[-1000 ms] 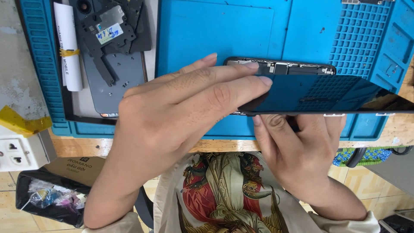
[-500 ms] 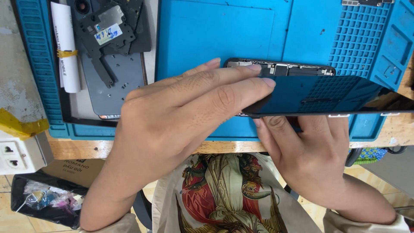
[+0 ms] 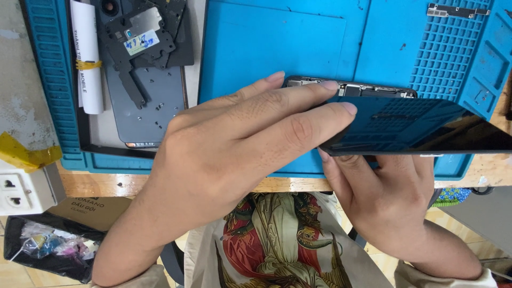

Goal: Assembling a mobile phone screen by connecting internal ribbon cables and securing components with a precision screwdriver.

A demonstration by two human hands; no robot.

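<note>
a left hand [image 3: 234, 154] lies flat with fingers stretched over a phone body [image 3: 352, 88] on a blue repair mat [image 3: 277, 42], fingertips touching the edge of a dark phone screen [image 3: 421, 128]. the right hand [image 3: 381, 192] grips that screen from below, tilted up off the phone body. a second opened phone [image 3: 144, 74] and a white roll [image 3: 88, 58] lie at the mat's left end.

Left hand [image 3: 234, 144] flat, fingers extended — right hand [image 3: 384, 197] cupped beneath, palm-up.
</note>
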